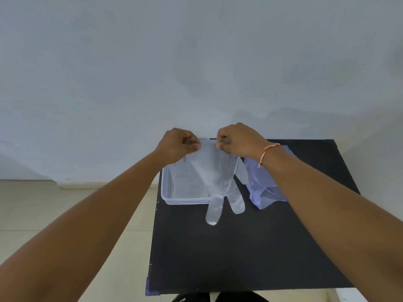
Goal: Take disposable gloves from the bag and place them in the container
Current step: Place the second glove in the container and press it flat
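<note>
Both forearms are bare, with no sleeves in view. The right hand (239, 140) has a thin red, white and green thread bracelet (267, 152) at its wrist, right of frame centre. The left hand (177, 144) wears nothing.

I find no text, label, brand, number or sign that I can read anywhere in this view. The clear glove (214, 171), the clear container (168, 188) and the bag (261, 188) carry no print that I can make out. The black surface (239, 247) and the wall (196, 62) behind it are plain. A small white mark shows on the dark clothing (185, 299) at the bottom edge, but it is cut off and I cannot read it.
</note>
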